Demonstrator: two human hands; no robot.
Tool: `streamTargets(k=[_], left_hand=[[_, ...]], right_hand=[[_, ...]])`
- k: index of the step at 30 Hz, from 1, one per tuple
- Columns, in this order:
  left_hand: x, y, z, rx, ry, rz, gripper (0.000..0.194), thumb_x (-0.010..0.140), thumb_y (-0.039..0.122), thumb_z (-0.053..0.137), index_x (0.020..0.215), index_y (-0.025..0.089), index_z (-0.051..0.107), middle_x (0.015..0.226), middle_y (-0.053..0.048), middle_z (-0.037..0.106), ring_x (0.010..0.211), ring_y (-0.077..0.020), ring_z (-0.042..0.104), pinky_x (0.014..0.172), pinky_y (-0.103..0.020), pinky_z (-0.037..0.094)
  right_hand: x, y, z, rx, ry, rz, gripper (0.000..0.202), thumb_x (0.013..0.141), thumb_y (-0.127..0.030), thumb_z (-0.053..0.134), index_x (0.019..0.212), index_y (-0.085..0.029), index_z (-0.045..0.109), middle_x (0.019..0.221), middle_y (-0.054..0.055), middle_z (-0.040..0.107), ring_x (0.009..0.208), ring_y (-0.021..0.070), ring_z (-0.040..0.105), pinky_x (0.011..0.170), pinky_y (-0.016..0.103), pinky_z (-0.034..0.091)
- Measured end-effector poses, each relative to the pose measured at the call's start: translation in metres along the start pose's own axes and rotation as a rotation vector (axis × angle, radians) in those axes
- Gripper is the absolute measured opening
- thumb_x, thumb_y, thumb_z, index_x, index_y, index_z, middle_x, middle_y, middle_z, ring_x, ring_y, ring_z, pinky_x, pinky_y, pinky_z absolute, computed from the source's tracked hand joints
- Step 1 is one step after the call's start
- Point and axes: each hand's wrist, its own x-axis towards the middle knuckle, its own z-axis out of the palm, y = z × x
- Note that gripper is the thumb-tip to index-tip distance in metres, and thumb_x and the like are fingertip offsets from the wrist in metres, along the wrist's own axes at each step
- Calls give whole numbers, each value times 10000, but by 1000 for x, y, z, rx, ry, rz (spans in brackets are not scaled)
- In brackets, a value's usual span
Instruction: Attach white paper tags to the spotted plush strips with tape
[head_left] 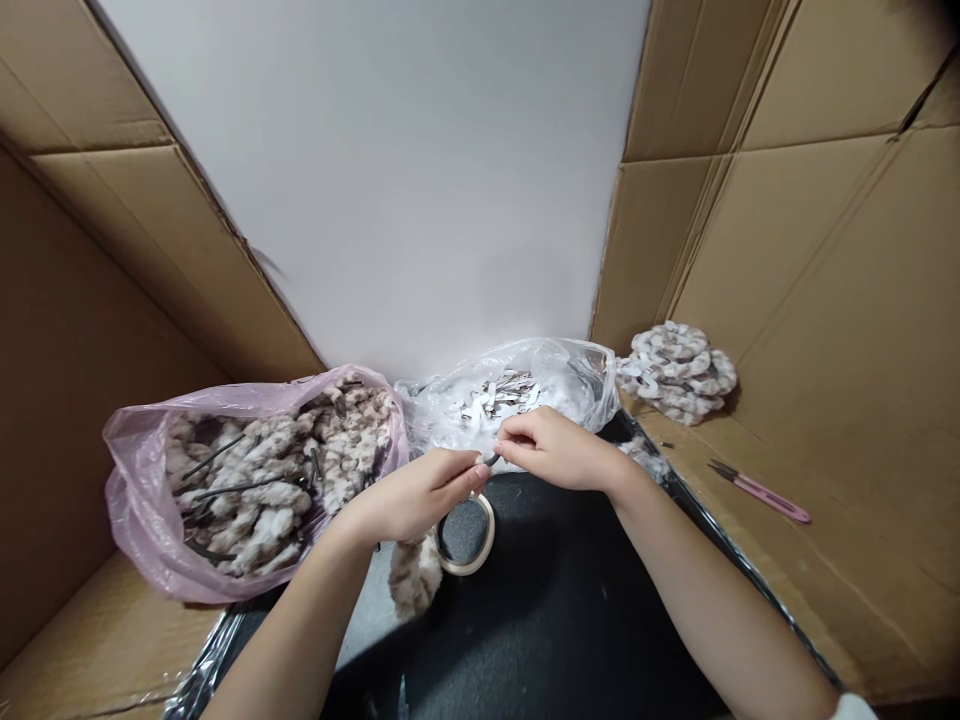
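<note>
Near the middle of the view, my left hand (pixel 427 492) is closed, thumb against fingers, on a thin dark cord (pixel 492 460). My right hand (pixel 559 450) pinches the same cord just to the right, the fingertips of both hands almost touching. Below my left hand hangs a fluffy brown-and-white strip (pixel 415 578), partly hidden by the hand. Beside the strip, a pale ring (pixel 487 545) lies on the black surface (pixel 555 610). Behind my hands, a clear plastic bag (pixel 585 385) holds many small white and metallic pieces (pixel 504 395).
On the left, an open pink plastic bag (pixel 142 500) holds fluffy strips (pixel 262 450) with dark cords. At the right are a pile of fluffy loops (pixel 679 370) and pink-handled snips (pixel 772 498) on cardboard. Cardboard walls (pixel 847 250) flank a pale panel (pixel 405 180).
</note>
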Motion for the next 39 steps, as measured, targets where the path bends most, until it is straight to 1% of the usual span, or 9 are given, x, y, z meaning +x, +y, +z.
streamTargets(k=[5, 9, 13, 16, 18, 21, 23, 32, 39], left_hand=[[2, -3, 1, 6, 9, -9, 428, 941, 534, 321, 715, 185, 421, 644, 39, 352, 582, -116, 327, 523, -255, 265], [4, -5, 1, 9, 27, -24, 431, 944, 534, 313, 726, 183, 436, 644, 40, 357, 581, -115, 325, 519, -252, 261], [4, -4, 1, 5, 28, 0, 429, 950, 524, 311, 720, 182, 428, 648, 41, 353, 583, -111, 323, 524, -247, 264], [4, -2, 1, -5, -2, 38, 417, 950, 521, 321, 734, 182, 432, 652, 42, 346, 589, -111, 323, 531, -244, 271], [4, -2, 2, -12, -12, 52, 411, 954, 513, 316, 750, 180, 444, 658, 41, 343, 595, -112, 323, 534, -243, 273], [4, -1, 2, -33, -29, 72, 399, 960, 495, 309, 785, 175, 471, 673, 38, 351, 604, -112, 334, 543, -239, 286], [4, 0, 2, -39, -46, 87, 392, 962, 486, 310, 800, 174, 483, 679, 37, 360, 606, -111, 338, 549, -236, 293], [3, 0, 1, -48, -62, 98, 405, 957, 504, 305, 809, 173, 486, 683, 37, 370, 613, -110, 347, 559, -236, 307], [1, 3, 0, -62, -81, 107, 405, 954, 500, 307, 812, 171, 496, 673, 31, 379, 597, -110, 343, 541, -239, 298]], right_hand=[[-2, -5, -1, 26, -6, -12, 267, 867, -227, 501, 610, -157, 490, 566, -43, 461, 546, 82, 402, 515, 219, 278], [-3, -8, -1, 43, -32, -27, 217, 869, -245, 534, 678, -149, 571, 597, -34, 511, 569, 90, 438, 535, 218, 300], [-1, -7, 0, 3, -33, -43, 276, 881, -208, 505, 611, -150, 514, 570, -35, 481, 562, 88, 425, 539, 224, 290], [0, -5, -2, -1, -37, -30, 265, 879, -212, 511, 621, -150, 515, 577, -34, 482, 567, 91, 424, 544, 227, 289], [0, -3, -3, 34, -82, -39, 240, 882, -223, 512, 655, -149, 538, 602, -31, 494, 584, 96, 433, 551, 226, 298], [1, 1, -5, 136, -201, -85, 232, 897, -256, 503, 697, -150, 556, 643, -28, 495, 615, 102, 435, 563, 222, 311], [2, 3, -6, 178, -235, -101, 238, 901, -272, 501, 705, -150, 555, 655, -27, 491, 629, 105, 435, 574, 222, 317], [1, -1, -6, 116, -188, -48, 222, 885, -227, 513, 679, -150, 538, 623, -34, 478, 602, 99, 418, 558, 222, 299], [3, -1, 1, 118, -176, -56, 247, 894, -272, 517, 678, -154, 532, 617, -39, 465, 600, 99, 413, 556, 224, 296]])
